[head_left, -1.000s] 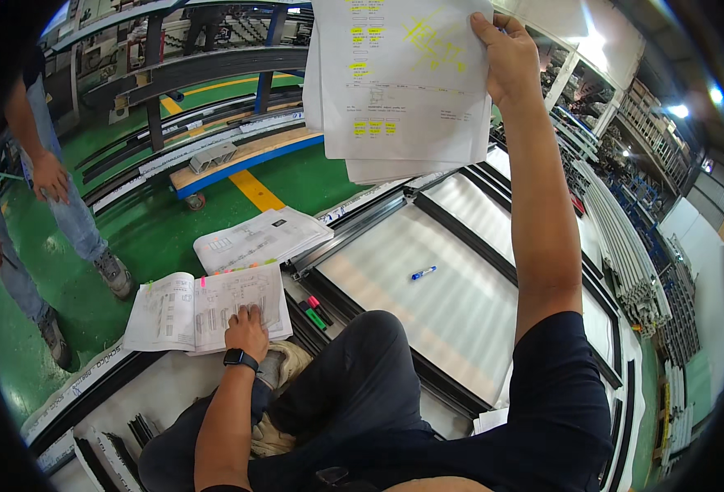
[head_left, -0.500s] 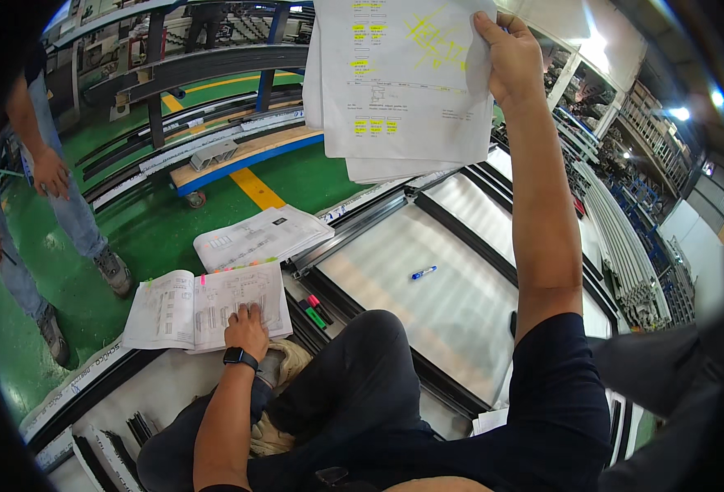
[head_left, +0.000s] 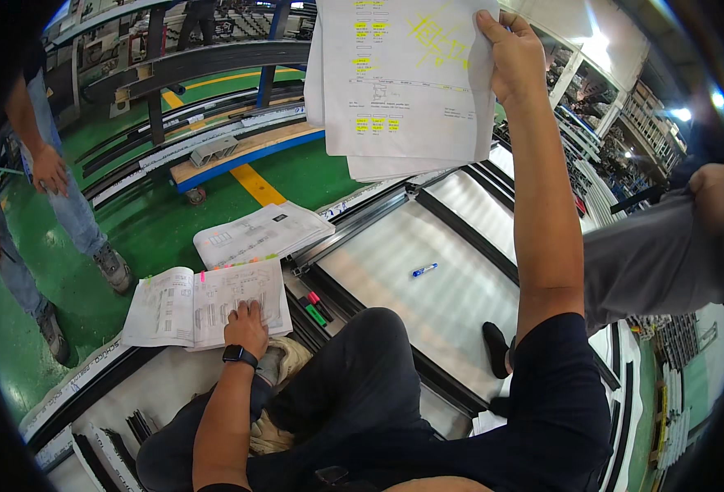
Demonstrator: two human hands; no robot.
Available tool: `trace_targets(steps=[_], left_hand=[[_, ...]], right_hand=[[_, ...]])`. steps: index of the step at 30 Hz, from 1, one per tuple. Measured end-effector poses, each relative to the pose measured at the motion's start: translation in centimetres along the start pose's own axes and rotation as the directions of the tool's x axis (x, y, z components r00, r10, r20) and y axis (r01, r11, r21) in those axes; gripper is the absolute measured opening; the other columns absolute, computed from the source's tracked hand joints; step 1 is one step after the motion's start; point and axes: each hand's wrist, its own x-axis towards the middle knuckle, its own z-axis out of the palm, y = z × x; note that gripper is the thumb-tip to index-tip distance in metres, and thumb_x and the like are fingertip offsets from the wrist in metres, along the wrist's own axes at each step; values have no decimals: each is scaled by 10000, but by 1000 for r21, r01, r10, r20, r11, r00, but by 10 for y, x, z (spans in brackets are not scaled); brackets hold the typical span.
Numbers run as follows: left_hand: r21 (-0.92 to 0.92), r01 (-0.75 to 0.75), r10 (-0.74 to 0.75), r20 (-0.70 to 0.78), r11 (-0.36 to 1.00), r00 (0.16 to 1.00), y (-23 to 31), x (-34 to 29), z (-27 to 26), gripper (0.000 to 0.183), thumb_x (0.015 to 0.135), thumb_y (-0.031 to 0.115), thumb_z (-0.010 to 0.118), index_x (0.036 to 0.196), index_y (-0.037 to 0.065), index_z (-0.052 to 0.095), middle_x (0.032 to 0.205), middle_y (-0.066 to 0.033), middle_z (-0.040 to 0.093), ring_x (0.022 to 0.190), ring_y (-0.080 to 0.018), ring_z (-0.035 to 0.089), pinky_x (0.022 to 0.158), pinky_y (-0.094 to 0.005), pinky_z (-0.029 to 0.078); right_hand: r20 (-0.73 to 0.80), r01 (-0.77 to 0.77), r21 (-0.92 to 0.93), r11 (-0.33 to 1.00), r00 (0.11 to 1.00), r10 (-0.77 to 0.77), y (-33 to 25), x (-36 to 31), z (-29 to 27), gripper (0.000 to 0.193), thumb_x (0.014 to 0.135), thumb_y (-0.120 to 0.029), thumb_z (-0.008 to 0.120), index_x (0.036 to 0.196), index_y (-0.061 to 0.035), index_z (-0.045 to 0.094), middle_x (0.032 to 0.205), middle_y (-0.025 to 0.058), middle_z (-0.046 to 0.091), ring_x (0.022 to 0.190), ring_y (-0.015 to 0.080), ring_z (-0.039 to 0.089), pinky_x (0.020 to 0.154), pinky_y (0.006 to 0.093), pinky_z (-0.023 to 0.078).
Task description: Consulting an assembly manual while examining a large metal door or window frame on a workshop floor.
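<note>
Panels [head_left: 378, 246], pale in black frames [head_left: 467, 237], border green floor [head_left: 116, 234], the right hand [head_left: 516, 61] pinching yellow-highlighted white paper sheets [head_left: 415, 135] aloft, the left hand [head_left: 247, 330] resting unclenched on an open white booklet [head_left: 163, 307], a grey-trousered person [head_left: 645, 266] having since entered at right.

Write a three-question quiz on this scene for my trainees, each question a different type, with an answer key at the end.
1. Multiple choice: What does the right hand hold up? A) a tape measure B) printed sheets C) a cup
2. True or false: The left hand is holding the blue pen.
3. Fill in the gap: The black watch is worn on the ____ wrist.

Key:
1. B
2. False; that hand rests on the open booklet, while the pen lies apart on a pale panel.
3. left
</note>
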Motion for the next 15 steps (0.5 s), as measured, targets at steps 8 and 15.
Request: trace_targets(steps=[8,15], left_hand=[[-13,3,-3,7,1000,1000,-1,0,0,599,821,248,702,1355,85,487,1377,-185,484,1163,-433,532,873,-494,535],[-6,-13,13,19,1000,1000,1,-1,-5,588,822,245,699,1346,83,487,1376,-198,487,1156,-437,539,866,-491,543]], right_hand=[[-42,37,-36,999,998,-39,-15,-15,18,130,898,-91,678,971,-22,597,870,56,633,772,165,592,756,301,491],[-40,36,-22,999,999,-37,-16,-15,19,128,904,-85,669,979,-17,591,876,67,632,787,178,600,757,304,494]])
